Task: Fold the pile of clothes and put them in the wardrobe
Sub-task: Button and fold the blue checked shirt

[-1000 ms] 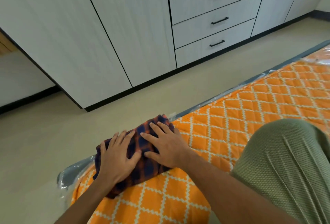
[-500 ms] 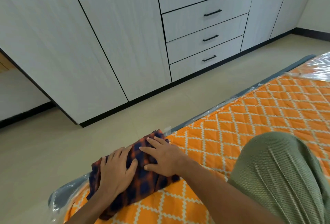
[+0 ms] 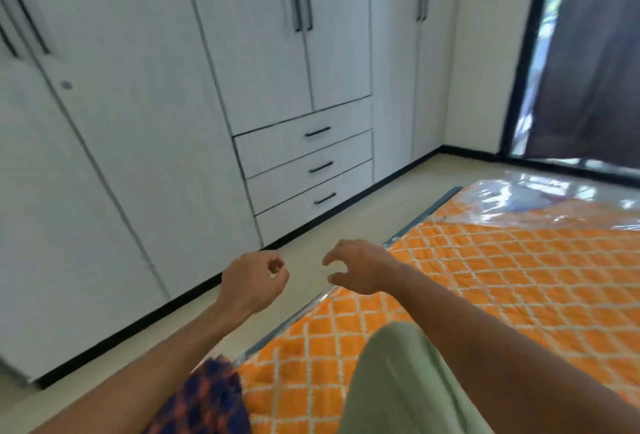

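- My left hand [image 3: 254, 283] hung in the air above the beige floor [image 3: 311, 236]. Its fingers [image 3: 275, 265] were curled into a loose fist with the thumb against them, gripping nothing.
- My right hand [image 3: 360, 267] hovered just beside it, over the edge of the mattress. Those fingers [image 3: 337, 257] were spread apart and bent like a claw, with nothing between them.
- The folded plaid garment [image 3: 207, 399], navy with orange checks, lay at the near corner of the mattress at the bottom of the view. It sat below my left forearm and well apart from both hands, and part of it ran out of frame.
- The mattress [image 3: 502, 278], orange with white diamond quilting, stretched away to the right. Clear plastic wrap [image 3: 554, 198] shone over its far end.
- My knee in pale green trousers [image 3: 398, 381] rose over the mattress between the garment and my right forearm.
- The white wardrobe [image 3: 138, 156] filled the wall ahead. Every visible door was closed, and the doors carried black bar handles.
- Three drawers [image 3: 308, 167] sat stacked in its lower middle, each closed.
- A dark curtain [image 3: 588, 53] hung at the far right beside a strip of bright glass.
- The picture was blurred, so I could not make out finer detail.
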